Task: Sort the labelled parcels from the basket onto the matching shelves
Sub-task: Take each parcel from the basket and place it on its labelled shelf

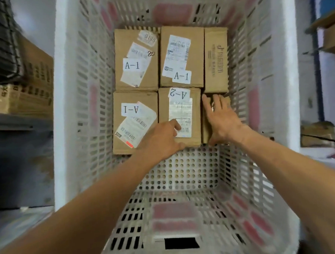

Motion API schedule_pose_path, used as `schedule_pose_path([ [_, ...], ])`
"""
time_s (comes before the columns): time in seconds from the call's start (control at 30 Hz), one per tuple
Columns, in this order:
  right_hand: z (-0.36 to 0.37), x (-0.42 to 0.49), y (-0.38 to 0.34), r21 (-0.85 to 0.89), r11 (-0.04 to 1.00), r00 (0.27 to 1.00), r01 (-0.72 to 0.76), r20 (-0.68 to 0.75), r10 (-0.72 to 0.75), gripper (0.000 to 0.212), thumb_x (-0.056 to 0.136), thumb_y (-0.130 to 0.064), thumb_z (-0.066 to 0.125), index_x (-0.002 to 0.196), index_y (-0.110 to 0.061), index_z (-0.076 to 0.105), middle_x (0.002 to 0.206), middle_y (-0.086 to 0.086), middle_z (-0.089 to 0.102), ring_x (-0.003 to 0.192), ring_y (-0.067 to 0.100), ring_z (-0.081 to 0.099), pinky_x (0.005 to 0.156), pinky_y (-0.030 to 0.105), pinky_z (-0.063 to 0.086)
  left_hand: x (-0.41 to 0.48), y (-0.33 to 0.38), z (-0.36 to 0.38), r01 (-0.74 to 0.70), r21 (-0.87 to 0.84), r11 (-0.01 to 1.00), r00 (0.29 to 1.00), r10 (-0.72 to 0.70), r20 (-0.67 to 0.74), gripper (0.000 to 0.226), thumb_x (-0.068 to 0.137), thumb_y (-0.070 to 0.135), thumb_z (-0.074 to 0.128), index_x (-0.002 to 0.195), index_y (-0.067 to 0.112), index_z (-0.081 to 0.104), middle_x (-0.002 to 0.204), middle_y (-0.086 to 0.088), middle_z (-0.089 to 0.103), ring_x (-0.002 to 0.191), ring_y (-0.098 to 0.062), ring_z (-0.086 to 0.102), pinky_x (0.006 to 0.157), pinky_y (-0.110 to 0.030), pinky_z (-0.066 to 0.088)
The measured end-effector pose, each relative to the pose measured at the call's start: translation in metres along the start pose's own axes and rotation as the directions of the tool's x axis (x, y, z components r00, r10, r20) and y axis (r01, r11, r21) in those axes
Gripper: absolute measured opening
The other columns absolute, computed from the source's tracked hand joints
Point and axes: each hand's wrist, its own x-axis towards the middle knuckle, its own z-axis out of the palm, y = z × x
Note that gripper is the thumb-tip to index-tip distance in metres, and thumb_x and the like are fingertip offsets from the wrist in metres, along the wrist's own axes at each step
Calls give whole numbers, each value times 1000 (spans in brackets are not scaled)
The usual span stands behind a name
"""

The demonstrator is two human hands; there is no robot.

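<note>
Our left hand [160,141] grips the A-2 parcel [181,108]; the right hand [222,121] lies flat beside it. Next, lift it clear.

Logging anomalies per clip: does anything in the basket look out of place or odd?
Mildly. The tall parcel at the basket's far right stands on edge, showing print but no shelf label. The label on the A-2 parcel reads upside down. No damage visible.
</note>
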Motion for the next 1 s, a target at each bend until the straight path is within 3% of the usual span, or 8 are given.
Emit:
schedule_pose_path([
  [0.13, 14, 1, -8, -23, 1000, 1000, 18, -15, -18, 158, 48, -49, 90, 147, -6, -24, 153, 31, -16, 142, 47, -14, 117, 57, 2, -4, -7, 2, 13, -3, 1000, 1000, -13, 11, 49, 75, 27, 75, 119, 24, 54, 107, 6, 58, 97, -13, 55, 83, -30, 48],
  [0.3, 8, 0, -2, -75, 996, 996, 50, -68, -55, 151, 46, -56, 86, 150, -9, -13, 152, 30, 5, 142, 47, 6, 118, 54, 10, -11, -15, -2, 21, 12, 1000, 1000, -21, 15, 49, 74, 27, 75, 118, 25, 54, 106, 8, 59, 96, -12, 56, 85, -34, 50],
  [0.57, -45, -48, 6, -52, 995, 996, 81, -41, -83, 156, 38, -60, 87, 150, -13, -10, 146, 24, 15, 137, 41, 16, 118, 47, 14, -24, 3, -19, -26, -18, 999, 1000, 26, -3, 49, 76, 27, 74, 120, 23, 54, 108, 5, 59, 99, -15, 57, 87, -35, 50],
  [0.73, -93, -71, 10, 164, 976, 980, 141, -165, -114, 150, 38, -51, 90, 150, -17, -3, 143, 14, 18, 133, 31, 20, 111, 45, 26, -27, 16, -42, -5, -102, 995, 994, -7, -113, 42, 81, 26, 69, 120, 20, 55, 109, 1, 63, 101, -19, 59, 89, -38, 50],
  [0.87, -82, -67, -11, 463, 839, 923, 287, -366, -114, 152, 37, -46, 90, 151, -20, -6, 152, 9, 9, 141, 28, 12, 116, 45, 19, -28, 7, -57, 46, -191, 981, 968, -91, -235, 25, 86, 30, 63, 107, 22, 54, 102, 2, 64, 94, -20, 61, 83, -38, 52],
  [1.0, -30, -51, -43, 604, 747, 951, 278, -284, -124, 151, 49, -35, 92, 150, -15, -19, 159, 4, -11, 146, 16, -5, 120, 39, 10, -33, -21, -56, 163, -255, 953, 937, -231, -263, 30, 88, 28, 60, 116, 17, 54, 114, -4, 63, 102, -24, 60, 87, -37, 50],
])
